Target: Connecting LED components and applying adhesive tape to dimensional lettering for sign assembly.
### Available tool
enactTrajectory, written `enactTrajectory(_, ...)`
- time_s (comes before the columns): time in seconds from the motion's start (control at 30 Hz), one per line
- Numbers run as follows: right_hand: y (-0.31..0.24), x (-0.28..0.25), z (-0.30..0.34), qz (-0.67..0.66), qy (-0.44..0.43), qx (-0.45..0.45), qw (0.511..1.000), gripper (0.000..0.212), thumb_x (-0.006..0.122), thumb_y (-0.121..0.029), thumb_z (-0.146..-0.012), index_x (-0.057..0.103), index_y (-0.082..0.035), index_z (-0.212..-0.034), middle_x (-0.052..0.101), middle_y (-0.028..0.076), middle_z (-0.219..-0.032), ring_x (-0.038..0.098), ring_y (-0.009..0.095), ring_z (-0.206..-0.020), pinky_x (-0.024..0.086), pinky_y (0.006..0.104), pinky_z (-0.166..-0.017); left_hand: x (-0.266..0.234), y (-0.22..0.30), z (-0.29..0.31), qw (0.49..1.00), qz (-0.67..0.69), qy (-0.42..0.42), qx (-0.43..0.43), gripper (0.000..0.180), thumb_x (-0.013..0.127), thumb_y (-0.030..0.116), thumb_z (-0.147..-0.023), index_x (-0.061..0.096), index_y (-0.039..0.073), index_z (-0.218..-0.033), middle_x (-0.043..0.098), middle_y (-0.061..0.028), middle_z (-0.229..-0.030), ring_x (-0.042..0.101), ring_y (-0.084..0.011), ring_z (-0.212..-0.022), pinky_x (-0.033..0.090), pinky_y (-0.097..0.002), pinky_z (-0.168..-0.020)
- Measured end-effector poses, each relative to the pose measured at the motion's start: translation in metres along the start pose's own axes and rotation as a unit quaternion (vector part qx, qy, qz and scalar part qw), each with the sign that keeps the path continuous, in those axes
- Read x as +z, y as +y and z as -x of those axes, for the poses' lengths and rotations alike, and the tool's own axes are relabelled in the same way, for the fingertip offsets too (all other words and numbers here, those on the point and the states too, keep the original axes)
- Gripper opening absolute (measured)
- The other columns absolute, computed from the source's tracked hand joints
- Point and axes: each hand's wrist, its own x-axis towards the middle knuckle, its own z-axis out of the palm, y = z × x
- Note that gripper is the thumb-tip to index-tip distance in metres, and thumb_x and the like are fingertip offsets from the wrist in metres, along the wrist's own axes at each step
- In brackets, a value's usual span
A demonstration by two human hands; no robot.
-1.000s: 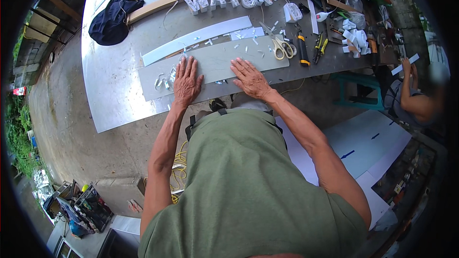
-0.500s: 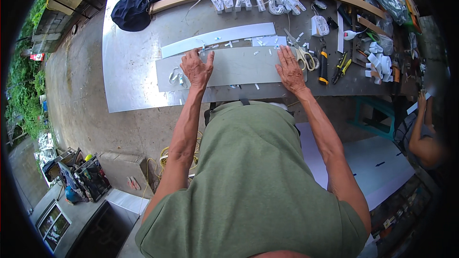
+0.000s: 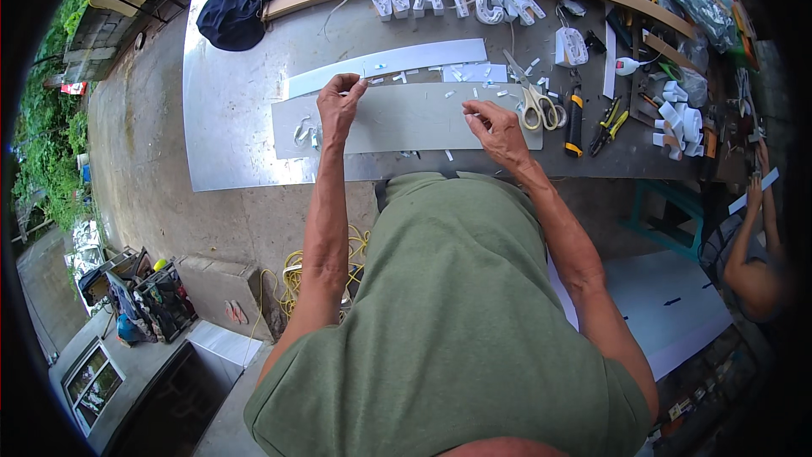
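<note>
Board (image 3: 406, 123), grey, long and rectangular, lies at the front of the silvery metal worktop (image 3: 228, 110), seemingly for easy reach, beneath the bare left hand (image 3: 337, 110) and right hand (image 3: 499, 134), each grip curled inward, whether closed on anything I cannot tell

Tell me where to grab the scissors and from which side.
Probably the scissors' cream handle loops, coming from the near side with the right hand. The loops lie toward the person, just right of that hand, while the blades point away, slightly leftward.
</note>
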Motion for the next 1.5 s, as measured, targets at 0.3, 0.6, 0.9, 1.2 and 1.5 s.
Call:
enactTrajectory(0.3, -0.072, -0.012, -0.042, -0.251, -0.03, 0.061, 0.966, 0.033, 0.065, -0.021, -0.099, 0.067, 0.0, -0.125, 0.073, 0.005, -0.098, 0.066, 0.01, -0.081, 0.055, 0.0278, -0.068, -0.02, 0.091, 0.046, 0.853, 0.483, -0.191, -0.051, 0.024, 0.07, 0.011, -0.095, 0.07, 0.0, -0.116, 0.074, -0.0083, -0.096, 0.067, -0.0138, -0.086, 0.052, -0.0274, -0.078)
enactTrajectory(0.6, -0.072, -0.014, -0.034, -0.224, -0.058, 0.052, 0.972, 0.028, 0.068, -0.023, -0.098, 0.071, 0.0, -0.115, 0.073, 0.002, -0.088, 0.064, 0.01, -0.074, 0.053, 0.0263, -0.065, -0.002, 0.119, 0.069, 0.88, 0.41, -0.236, -0.04, 0.025, 0.069, 0.016, -0.097, 0.071, 0.001, -0.117, 0.074, -0.0071, -0.094, 0.066, -0.0115, -0.085, 0.052, -0.0267, -0.078)
enactTrajectory(0.9, -0.072, -0.025, -0.007, 0.038, -0.006, -0.053, 0.998, 0.015, 0.069, -0.013, -0.092, 0.07, 0.001, -0.096, 0.069, 0.007, -0.077, 0.061, 0.01, -0.066, 0.048, 0.0283, -0.06, 0.029, 0.143, 0.092, 0.951, 0.169, -0.175, 0.192, 0.02, 0.076, 0.011, -0.09, 0.075, 0.004, -0.109, 0.075, -0.0084, -0.082, 0.067, -0.0095, -0.064, 0.053, -0.0241, -0.058)
enactTrajectory(1.2, -0.061, -0.02, 0.008, -0.172, 0.026, 0.122, 0.977, 0.018, 0.07, -0.018, -0.095, 0.071, 0.0, -0.097, 0.069, 0.0, -0.077, 0.059, 0.006, -0.067, 0.047, 0.0233, -0.059, 0.034, 0.144, 0.098, 0.881, 0.348, -0.316, -0.054, 0.021, 0.071, 0.015, -0.095, 0.071, -0.004, -0.103, 0.073, -0.0101, -0.085, 0.069, -0.0144, -0.072, 0.056, -0.027, -0.066)
enactTrajectory(1.5, -0.053, -0.01, 0.006, -0.269, 0.022, 0.129, 0.954, 0.018, 0.07, -0.017, -0.096, 0.07, -0.001, -0.105, 0.071, 0.002, -0.086, 0.06, 0.005, -0.071, 0.048, 0.0217, -0.059, 0.032, 0.139, 0.093, 0.857, 0.396, -0.31, -0.11, 0.02, 0.07, 0.018, -0.095, 0.072, -0.001, -0.1, 0.073, -0.0098, -0.086, 0.07, -0.0164, -0.072, 0.056, -0.0286, -0.067)
